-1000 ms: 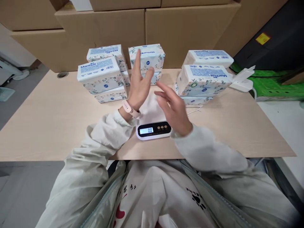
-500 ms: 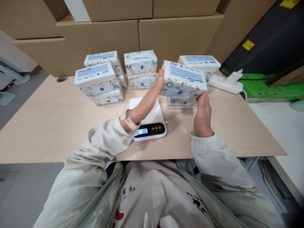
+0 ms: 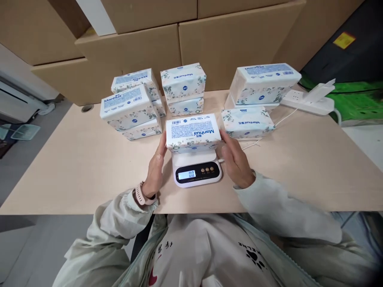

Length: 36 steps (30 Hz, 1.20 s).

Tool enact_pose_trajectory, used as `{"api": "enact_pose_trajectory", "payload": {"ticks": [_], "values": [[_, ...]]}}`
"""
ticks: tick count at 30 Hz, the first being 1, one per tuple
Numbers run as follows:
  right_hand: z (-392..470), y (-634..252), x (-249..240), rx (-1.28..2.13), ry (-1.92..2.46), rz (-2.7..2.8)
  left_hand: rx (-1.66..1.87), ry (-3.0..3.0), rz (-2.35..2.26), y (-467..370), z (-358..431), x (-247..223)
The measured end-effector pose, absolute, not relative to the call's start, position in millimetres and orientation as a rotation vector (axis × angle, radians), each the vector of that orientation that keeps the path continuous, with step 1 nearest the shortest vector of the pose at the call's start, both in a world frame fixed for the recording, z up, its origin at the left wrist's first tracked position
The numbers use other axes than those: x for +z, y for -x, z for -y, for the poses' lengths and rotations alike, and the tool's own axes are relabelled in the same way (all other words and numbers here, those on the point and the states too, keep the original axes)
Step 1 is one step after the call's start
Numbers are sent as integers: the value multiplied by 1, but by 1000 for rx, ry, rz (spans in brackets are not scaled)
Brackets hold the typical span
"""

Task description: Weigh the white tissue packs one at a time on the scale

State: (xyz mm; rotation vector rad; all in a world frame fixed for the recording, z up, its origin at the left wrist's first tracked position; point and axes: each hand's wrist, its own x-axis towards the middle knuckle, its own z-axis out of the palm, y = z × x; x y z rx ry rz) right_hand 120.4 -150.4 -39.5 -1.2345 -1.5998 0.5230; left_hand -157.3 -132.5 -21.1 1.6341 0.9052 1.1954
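Observation:
A white and blue tissue pack point(image 3: 193, 133) is held between my two hands, over the plate of a white scale point(image 3: 198, 175) whose display reads 0.0. My left hand point(image 3: 156, 169), with a pink band at the wrist, presses the pack's left end. Against its right end are the fingers of my right hand point(image 3: 236, 159). Whether the pack's underside touches the plate cannot be made out. Just right of it lies a single tissue pack point(image 3: 247, 122), in front of a stack point(image 3: 261, 89) of similar packs.
More tissue packs stand stacked at the left point(image 3: 128, 107) and back middle point(image 3: 183, 85) of the wooden table point(image 3: 89, 171). Cardboard boxes point(image 3: 239, 40) rise behind. A white power strip point(image 3: 311, 101) and cable sit at the back right.
Both hands have brought the held pack leftward from the right-hand stack to over the scale and levelled it. The view has shifted slightly, and the display still shows 0.0.

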Motion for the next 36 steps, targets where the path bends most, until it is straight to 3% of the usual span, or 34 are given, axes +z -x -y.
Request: {"api": "enact_pose_trajectory", "payload": {"ticks": [36], "values": [[168, -124, -29, 645, 1193, 1444, 1248, -1604, -801, 166, 131, -35]]}}
